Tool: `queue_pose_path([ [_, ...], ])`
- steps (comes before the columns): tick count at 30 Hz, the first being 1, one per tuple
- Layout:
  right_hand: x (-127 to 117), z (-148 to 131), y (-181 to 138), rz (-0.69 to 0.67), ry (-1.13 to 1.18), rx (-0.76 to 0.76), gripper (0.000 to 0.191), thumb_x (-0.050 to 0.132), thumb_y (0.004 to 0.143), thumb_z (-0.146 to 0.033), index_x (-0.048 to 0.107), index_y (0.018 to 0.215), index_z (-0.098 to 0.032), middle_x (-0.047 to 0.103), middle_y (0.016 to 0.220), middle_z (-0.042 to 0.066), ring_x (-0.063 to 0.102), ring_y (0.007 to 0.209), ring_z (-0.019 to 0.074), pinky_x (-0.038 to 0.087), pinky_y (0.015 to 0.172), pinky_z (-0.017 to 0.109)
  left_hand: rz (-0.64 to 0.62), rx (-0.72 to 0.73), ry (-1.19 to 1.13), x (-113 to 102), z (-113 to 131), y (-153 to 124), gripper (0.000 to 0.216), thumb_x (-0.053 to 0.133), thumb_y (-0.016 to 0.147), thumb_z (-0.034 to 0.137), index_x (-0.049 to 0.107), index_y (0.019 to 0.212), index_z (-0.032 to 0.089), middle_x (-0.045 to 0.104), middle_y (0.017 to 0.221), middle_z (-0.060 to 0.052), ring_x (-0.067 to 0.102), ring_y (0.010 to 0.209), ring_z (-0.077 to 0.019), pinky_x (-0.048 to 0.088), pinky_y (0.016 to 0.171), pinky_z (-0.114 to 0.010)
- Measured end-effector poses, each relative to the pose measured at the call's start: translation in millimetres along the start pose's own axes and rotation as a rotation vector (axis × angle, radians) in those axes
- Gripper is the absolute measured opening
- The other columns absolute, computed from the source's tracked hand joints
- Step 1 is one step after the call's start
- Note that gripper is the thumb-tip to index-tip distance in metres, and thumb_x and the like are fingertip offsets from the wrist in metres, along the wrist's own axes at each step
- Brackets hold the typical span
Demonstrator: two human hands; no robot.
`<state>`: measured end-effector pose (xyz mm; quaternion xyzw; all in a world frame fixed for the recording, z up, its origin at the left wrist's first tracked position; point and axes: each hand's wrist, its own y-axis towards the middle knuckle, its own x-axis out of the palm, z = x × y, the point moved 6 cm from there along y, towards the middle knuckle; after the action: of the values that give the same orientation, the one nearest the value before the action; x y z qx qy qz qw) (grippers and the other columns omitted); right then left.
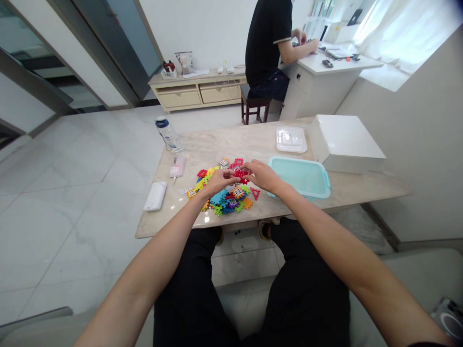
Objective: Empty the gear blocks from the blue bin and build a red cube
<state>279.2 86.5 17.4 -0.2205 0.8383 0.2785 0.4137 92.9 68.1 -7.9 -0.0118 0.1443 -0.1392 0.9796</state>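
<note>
Between the fingertips (233,181), a red piece (241,176), apparently pinched on one side by the left hand (219,181) and on the other by the right hand (265,177), with thumbs and fingers curled in, presumably to steady it from two sides at once; whether single or several joined, cannot tell. Close below and around the fingers, a loose pile of coloured interlocking pieces (219,198), likely heaped there for short reaches. Near, to the right of the fingers, a turquoise tray (300,179), seemingly placed within easy reach. Farther left of the fingers, a white packet (155,196) and a pink item (177,167), probably set aside for working room. Beyond the fingers, a clear plastic container (291,140) and a white box (345,137) on the right, a water bottle (170,136) on the left, perhaps set back from the handling. Farthest off, a seated person (267,46) at a white counter (321,91).
</note>
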Motion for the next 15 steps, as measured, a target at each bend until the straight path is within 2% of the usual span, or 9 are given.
queue_pose_path([
  [5, 0.6, -15.1, 5.1, -0.007, -0.032, -0.153, 0.021, 0.076, 0.100, -0.012, 0.079, 0.117, -0.023, 0.079, 0.115, 0.010, 0.068, 0.119, 0.0283, 0.054, 0.108, 0.043, -0.008, -0.020, -0.001, 1.8, -2.0, -0.9, 0.041, 0.094, 0.076, 0.056, 0.085, 0.092, 0.019, 0.080, 0.082, -0.008, 0.069, 0.075, -0.0225, 0.053, 0.070, -0.033],
  [9, 0.3, -10.2, 3.4, 0.081, 0.006, -0.159, 0.026, 0.078, 0.102, -0.019, 0.077, 0.128, -0.023, 0.077, 0.129, 0.012, 0.065, 0.125, 0.0296, 0.054, 0.112, 0.047, 0.022, -0.027, -0.019, -0.8, -1.5, -0.2, 0.042, 0.094, 0.075, 0.058, 0.082, 0.084, 0.020, 0.077, 0.080, -0.007, 0.068, 0.076, -0.0222, 0.053, 0.073, -0.034],
  [11, 2.4, -4.3, 0.9, 0.091, 0.020, -0.121, 0.036, 0.079, 0.103, -0.027, 0.073, 0.137, -0.022, 0.074, 0.138, 0.015, 0.064, 0.131, 0.0306, 0.052, 0.116, 0.049, 0.046, -0.022, -0.043, -3.1, -0.1, 0.1, 0.043, 0.094, 0.075, 0.060, 0.081, 0.083, 0.020, 0.075, 0.079, -0.006, 0.066, 0.075, -0.0214, 0.053, 0.073, -0.034],
  [15, 12.4, 5.9, -3.0, 0.015, 0.021, -0.043, 0.067, 0.091, 0.094, -0.042, 0.066, 0.152, -0.018, 0.071, 0.149, 0.019, 0.065, 0.140, 0.0344, 0.050, 0.121, 0.051, 0.036, -0.023, -0.070, -2.6, 3.4, -0.7, 0.046, 0.094, 0.073, 0.062, 0.081, 0.083, 0.020, 0.073, 0.078, -0.005, 0.064, 0.075, -0.0204, 0.051, 0.071, -0.033],
])
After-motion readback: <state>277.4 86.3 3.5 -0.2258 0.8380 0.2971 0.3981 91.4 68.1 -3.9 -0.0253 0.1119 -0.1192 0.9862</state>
